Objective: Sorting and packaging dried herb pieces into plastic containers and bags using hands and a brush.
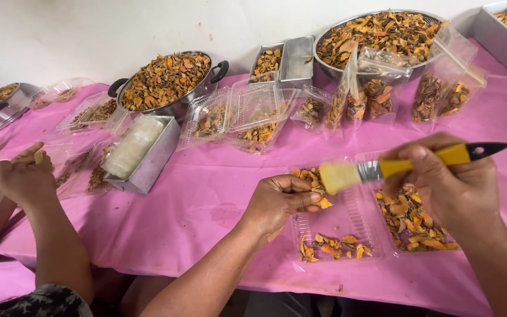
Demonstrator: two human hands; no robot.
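Over the pink worktop (206,194), my right hand (441,182) gripped a yellow-handled brush (382,169), its bristles touching orange dried slices (315,186) pinched in my left hand (280,202) above an open clear clamshell tray (347,220); a co-worker's hands (24,176) worked at left.

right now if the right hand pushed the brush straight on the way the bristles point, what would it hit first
The right hand aims the brush leftward. Its bristles would first meet the orange dried pieces pinched in the left hand, apparently already touching, though depth is unclear.
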